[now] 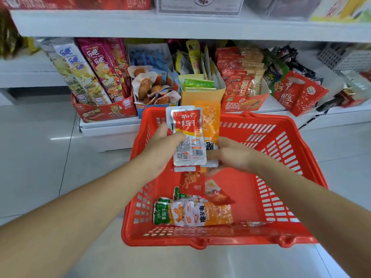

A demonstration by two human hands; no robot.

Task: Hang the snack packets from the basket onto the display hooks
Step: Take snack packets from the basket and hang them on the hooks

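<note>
head view. left hand (162, 146) grips a red-and-silver packet (187, 135) upright above the far left part of the red basket (241, 189), thumb across the packet's face. right hand (233, 155), fingers curled, holds the lower edge of an orange packet (210, 121) just behind the first. loose packets (192, 213) lie on the basket floor toward its near edge. boxed snacks (200, 83) line the shelf (112, 125) beyond the far edge.

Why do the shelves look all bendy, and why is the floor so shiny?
Head view: the wide-angle lens bows the shelf edge into a curve; the glossy floor mirrors a light as a white streak; the top-shelf boxes look soft and blurry, while print on the held packets is sharp.
</note>
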